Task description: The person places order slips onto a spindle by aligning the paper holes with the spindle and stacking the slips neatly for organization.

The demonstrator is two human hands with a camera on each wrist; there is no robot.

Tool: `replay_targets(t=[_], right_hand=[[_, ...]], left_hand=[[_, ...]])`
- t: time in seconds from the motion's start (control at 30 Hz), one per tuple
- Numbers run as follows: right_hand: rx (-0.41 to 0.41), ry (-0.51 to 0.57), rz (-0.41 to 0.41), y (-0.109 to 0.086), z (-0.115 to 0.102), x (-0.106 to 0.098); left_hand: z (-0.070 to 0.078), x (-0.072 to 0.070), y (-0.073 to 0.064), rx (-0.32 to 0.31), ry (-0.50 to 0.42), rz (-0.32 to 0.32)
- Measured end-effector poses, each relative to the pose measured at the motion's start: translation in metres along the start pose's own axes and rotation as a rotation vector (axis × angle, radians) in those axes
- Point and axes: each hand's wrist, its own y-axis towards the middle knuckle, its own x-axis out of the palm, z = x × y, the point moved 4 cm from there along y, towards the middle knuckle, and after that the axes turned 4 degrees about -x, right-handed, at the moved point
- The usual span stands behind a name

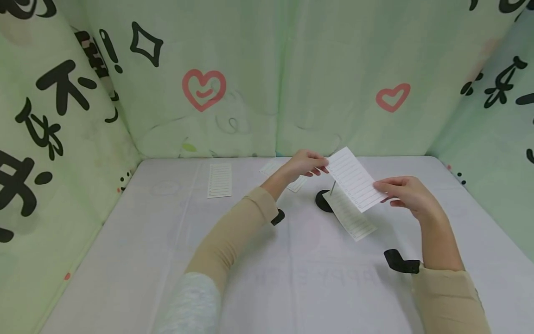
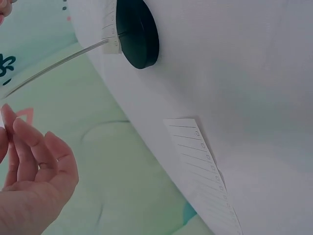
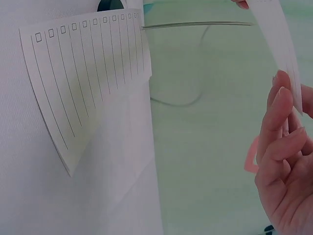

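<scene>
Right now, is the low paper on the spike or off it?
On. In the right wrist view, the spike pokes out through the low paper, near its edge.

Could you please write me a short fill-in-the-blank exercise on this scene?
1. The left hand and the ____ hand both hold the raised sheet.
2. In the head view, the round base is coloured ____.
3. There, a lone sheet lies to the ____ of that base.
4. The back curtain shows ____ red hearts.

Missing words: right; black; left; two.
</scene>
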Motion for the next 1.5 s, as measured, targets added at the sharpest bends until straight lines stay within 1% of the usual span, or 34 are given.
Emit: replay_targets(t=[0.1,0.23,0.37,0.5,0.67,0.83,0.93,1.1,1.27,1.5], right_hand=[[0.009,0.043,-0.007,0.000,0.003,-0.003],[0.020,0.121,-0.020,0.000,0.006,-0.005],[0.034,0.199,-0.039,0.001,0.011,-0.007],[0.046,0.239,-0.044,0.001,0.015,-0.009],[0.062,0.274,-0.046,0.000,0.019,-0.011],[0.071,0.305,-0.059,0.000,0.023,-0.011],[0.074,0.317,-0.068,0.000,0.025,-0.011],[0.083,0.305,-0.065,-0.001,0.028,-0.012],[0.077,0.318,-0.072,0.000,0.030,-0.012],[0.082,0.338,-0.092,0.003,0.034,-0.010]], left_hand=[[0.003,0.003,0.002,0.010,0.042,0.015],[0.007,0.006,0.005,0.005,0.063,0.044],[0.008,0.010,0.007,-0.014,0.050,0.062],[0.009,0.015,0.008,-0.026,0.014,0.049],[0.011,0.019,0.007,-0.017,0.002,0.027],[0.011,0.022,0.007,-0.035,0.011,0.033],[0.010,0.022,0.008,-0.039,0.011,0.020],[0.011,0.023,0.007,-0.030,0.028,-0.017],[0.011,0.024,0.007,-0.034,0.046,-0.017],[0.009,0.026,0.007,-0.035,0.022,-0.031]])
